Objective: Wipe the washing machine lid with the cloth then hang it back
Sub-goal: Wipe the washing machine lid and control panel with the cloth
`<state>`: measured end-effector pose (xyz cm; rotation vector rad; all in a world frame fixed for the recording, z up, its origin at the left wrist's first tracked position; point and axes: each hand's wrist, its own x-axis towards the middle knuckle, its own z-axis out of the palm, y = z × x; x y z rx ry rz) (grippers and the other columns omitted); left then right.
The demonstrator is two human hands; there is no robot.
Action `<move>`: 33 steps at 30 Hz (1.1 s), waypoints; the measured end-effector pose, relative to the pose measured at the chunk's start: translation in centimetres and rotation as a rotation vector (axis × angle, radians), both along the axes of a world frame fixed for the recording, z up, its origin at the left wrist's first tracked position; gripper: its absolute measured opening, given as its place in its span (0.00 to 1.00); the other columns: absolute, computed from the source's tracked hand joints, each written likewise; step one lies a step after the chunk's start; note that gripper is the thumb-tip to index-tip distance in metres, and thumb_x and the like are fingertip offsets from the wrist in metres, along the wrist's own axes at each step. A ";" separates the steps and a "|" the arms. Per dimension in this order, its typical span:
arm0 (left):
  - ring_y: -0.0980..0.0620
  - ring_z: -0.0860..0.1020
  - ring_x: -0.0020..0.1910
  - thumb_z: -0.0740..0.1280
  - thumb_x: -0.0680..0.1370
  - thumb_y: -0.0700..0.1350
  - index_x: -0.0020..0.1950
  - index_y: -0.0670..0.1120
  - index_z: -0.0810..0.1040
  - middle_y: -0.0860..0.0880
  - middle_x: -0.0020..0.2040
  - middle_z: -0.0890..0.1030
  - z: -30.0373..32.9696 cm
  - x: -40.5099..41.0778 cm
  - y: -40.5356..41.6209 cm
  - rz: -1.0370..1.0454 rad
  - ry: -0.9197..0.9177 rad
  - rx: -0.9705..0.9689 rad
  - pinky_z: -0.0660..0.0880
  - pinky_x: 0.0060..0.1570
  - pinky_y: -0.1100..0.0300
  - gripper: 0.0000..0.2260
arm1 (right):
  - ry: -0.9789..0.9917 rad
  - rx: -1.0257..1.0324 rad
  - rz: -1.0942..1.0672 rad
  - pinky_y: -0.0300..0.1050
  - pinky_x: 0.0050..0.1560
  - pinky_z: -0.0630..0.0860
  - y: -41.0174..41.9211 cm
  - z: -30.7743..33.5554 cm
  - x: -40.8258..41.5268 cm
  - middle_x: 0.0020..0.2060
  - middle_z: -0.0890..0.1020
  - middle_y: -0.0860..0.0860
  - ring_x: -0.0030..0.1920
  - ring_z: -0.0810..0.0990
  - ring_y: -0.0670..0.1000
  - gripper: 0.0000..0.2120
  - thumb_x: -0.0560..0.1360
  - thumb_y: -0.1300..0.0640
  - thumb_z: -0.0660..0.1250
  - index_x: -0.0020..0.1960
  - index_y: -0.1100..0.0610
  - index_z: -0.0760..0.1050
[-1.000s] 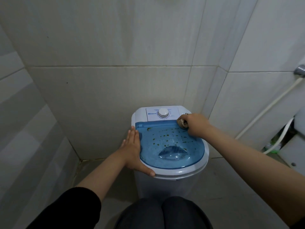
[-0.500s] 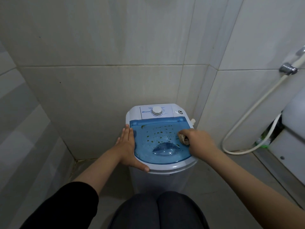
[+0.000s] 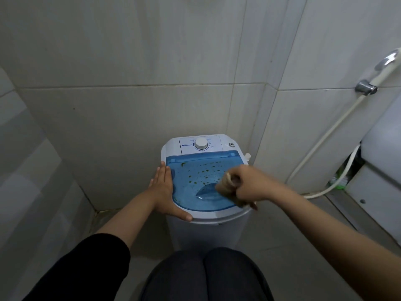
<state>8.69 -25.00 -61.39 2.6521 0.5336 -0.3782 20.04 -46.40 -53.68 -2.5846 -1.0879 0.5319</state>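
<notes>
A small white washing machine (image 3: 208, 231) stands in a tiled corner, with a translucent blue lid (image 3: 191, 190) dotted with dark spots. My left hand (image 3: 165, 192) lies flat along the lid's left rim, thumb hooked over the front edge. My right hand (image 3: 249, 184) is closed around a bunched beige cloth (image 3: 225, 187) that presses on the lid's front right part. A white dial (image 3: 201, 143) sits on the control panel behind the lid.
Tiled walls close in behind and to the left. A white hose (image 3: 338, 127) runs down the right wall from a chrome fitting (image 3: 366, 88). A white fixture (image 3: 382, 170) stands at the right edge. My knees (image 3: 206, 274) are just in front of the machine.
My right hand has dragged the cloth from the lid's back right corner toward the front right edge. The left hand has stayed on the left rim. The view shifted slightly.
</notes>
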 end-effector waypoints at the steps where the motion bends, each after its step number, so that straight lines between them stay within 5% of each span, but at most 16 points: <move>1: 0.45 0.28 0.73 0.63 0.39 0.80 0.73 0.40 0.27 0.45 0.73 0.24 0.0 0.0 0.0 0.000 -0.002 0.001 0.38 0.74 0.45 0.79 | 0.006 0.053 -0.031 0.45 0.38 0.74 0.9 0.7 1.0 0.35 0.77 0.51 0.43 0.77 0.53 0.11 0.63 0.71 0.59 0.32 0.55 0.68; 5: 0.45 0.28 0.73 0.63 0.39 0.80 0.73 0.40 0.27 0.45 0.72 0.24 -0.1 0.1 0.1 -0.005 -0.003 0.003 0.38 0.73 0.45 0.79 | -0.218 0.117 0.020 0.42 0.32 0.65 5.7 1.5 4.6 0.33 0.77 0.50 0.39 0.72 0.54 0.09 0.64 0.71 0.58 0.37 0.59 0.71; 10: 0.46 0.27 0.72 0.64 0.39 0.79 0.72 0.40 0.26 0.46 0.72 0.23 -0.2 0.1 0.2 -0.002 0.002 -0.008 0.38 0.74 0.45 0.79 | -0.431 -0.061 0.090 0.47 0.44 0.71 10.0 -1.0 8.2 0.56 0.79 0.58 0.55 0.78 0.60 0.18 0.72 0.68 0.60 0.60 0.59 0.73; 17: 0.46 0.27 0.72 0.64 0.39 0.79 0.73 0.41 0.27 0.46 0.72 0.23 -0.4 0.2 0.2 0.003 -0.009 -0.016 0.38 0.74 0.45 0.79 | -0.470 -0.051 0.122 0.55 0.49 0.76 8.5 -4.8 7.5 0.52 0.78 0.59 0.49 0.79 0.61 0.16 0.71 0.71 0.58 0.55 0.59 0.71; 33: 0.45 0.29 0.73 0.63 0.37 0.79 0.73 0.40 0.28 0.44 0.73 0.25 -0.2 0.1 0.1 0.002 -0.033 -0.014 0.40 0.74 0.44 0.80 | -0.500 -0.056 0.238 0.49 0.52 0.74 0.6 -6.4 2.1 0.57 0.78 0.53 0.55 0.77 0.57 0.21 0.71 0.68 0.62 0.62 0.54 0.70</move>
